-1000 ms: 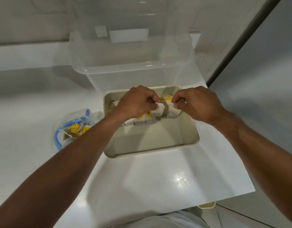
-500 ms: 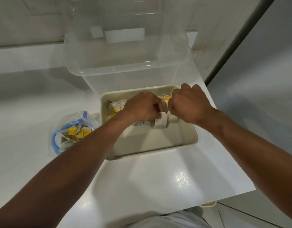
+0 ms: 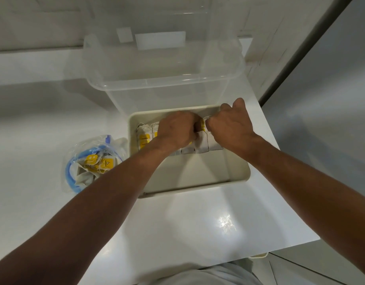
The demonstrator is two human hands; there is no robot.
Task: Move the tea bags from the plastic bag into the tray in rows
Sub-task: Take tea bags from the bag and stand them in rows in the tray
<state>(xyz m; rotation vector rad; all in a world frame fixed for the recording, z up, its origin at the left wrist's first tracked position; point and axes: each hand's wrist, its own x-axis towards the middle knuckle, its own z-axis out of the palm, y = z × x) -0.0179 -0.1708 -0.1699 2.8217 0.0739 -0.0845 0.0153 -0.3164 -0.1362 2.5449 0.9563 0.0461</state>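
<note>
Spread on white counter (image 3: 187, 223): clear bin (image 3: 161, 83) at 12 o'clock against cream tray (image 3: 245, 175), part-filled plastic bag (image 3: 74, 153) just beside the tray at 9 o'clock, counter edge close at 3 o'clock. Left hand (image 3: 177, 128) and right hand (image 3: 231, 128) knuckles-up, nearly touching, fingers curled onto tea bags (image 3: 201, 142) standing in a row along the tray's 12 o'clock wall. Bare tray floor toward 6 o'clock.
</note>
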